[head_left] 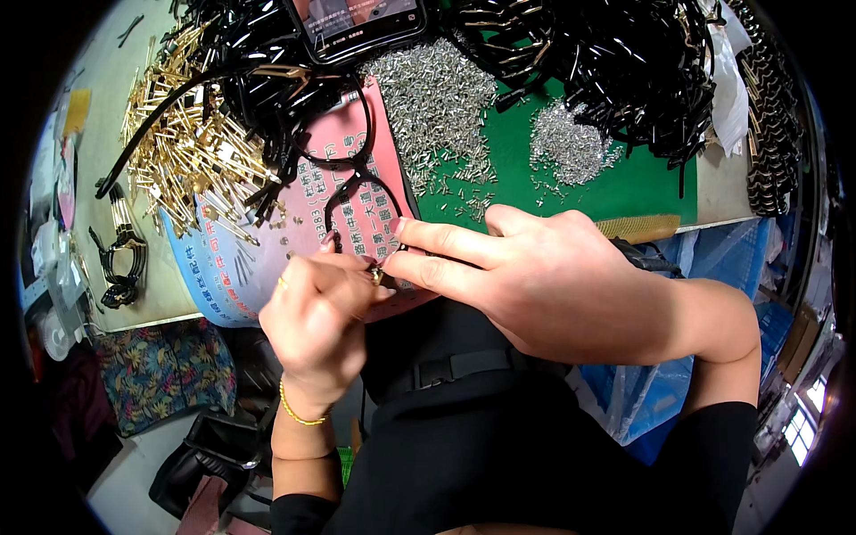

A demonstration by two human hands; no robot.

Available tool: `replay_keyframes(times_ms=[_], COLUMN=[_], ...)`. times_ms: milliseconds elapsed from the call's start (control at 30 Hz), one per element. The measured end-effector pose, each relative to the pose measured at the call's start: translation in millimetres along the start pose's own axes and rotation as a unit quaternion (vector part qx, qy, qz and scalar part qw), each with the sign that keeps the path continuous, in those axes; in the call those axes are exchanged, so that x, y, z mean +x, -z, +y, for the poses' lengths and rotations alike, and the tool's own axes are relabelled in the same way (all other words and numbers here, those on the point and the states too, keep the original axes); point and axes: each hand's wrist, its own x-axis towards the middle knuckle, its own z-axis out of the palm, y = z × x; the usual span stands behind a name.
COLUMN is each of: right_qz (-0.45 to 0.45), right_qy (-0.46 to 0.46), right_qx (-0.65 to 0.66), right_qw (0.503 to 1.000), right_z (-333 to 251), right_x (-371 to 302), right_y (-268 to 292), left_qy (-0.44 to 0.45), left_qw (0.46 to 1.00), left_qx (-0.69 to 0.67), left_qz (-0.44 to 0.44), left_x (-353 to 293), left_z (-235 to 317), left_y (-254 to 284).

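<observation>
A black eyeglass frame (360,167) lies with its two rims one above the other at the table's near edge. From its far rim a long black temple arm (160,134) with a gold inlay stretches out to the left. My right hand (544,272) comes in from the right and grips the near rim, its first two fingers straight along it. My left hand (312,312), with a ring and a yellow bracelet (299,417), is closed in a pinch against the same end of the frame. A small gold-coloured bit shows between the hands. What my left fingertips hold is mostly hidden.
Gold temple pieces (192,134) are heaped at left. Small silver parts (432,107) form a large pile, with a smaller silver pile (571,143) to its right. Black temple arms (633,71) lie massed behind. A phone (361,27) stands at the back. Printed sheet (209,267) underneath.
</observation>
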Motion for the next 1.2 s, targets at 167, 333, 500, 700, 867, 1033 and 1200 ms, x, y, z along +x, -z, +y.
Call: replay_keyframes(times_ms=[167, 333, 500, 700, 867, 1033, 1200], right_qz=[0.02, 0.025, 0.024, 0.069, 0.12, 0.101, 0.06], right_qy=[0.006, 0.011, 0.022, 0.061, 0.076, 0.034, -0.127], right_qx=[0.016, 0.015, 0.014, -0.124, -0.199, -0.187, 0.281], right_qw=[1.0, 1.0, 0.999, 0.988, 0.97, 0.977, 0.949], right_z=[2.8, 2.9, 1.9, -0.2, 1.7, -5.1, -7.6], right_x=[0.0, 1.4, 2.9, 8.7, 13.4, 8.1, -3.6], right_y=[-4.0, -4.1, -2.7, -10.5, -18.8, -7.5, 15.2], left_qy=[-0.041, -0.07, -0.083, -0.066, -0.008, -0.012, -0.066], left_qw=[0.999, 0.997, 0.996, 0.997, 0.996, 0.999, 0.996], left_qx=[0.03, 0.025, 0.02, -0.026, -0.07, -0.002, -0.064], left_qz=[0.017, 0.016, 0.018, 0.023, 0.047, 0.035, 0.011], left_x=[-4.0, -7.9, -7.8, -14.2, -16.7, -12.2, -16.8], left_z=[-4.5, -12.6, -11.5, -20.8, -21.5, -9.2, 38.9], left_y=[-3.4, -1.5, -0.4, -2.0, -7.3, -4.8, 86.7])
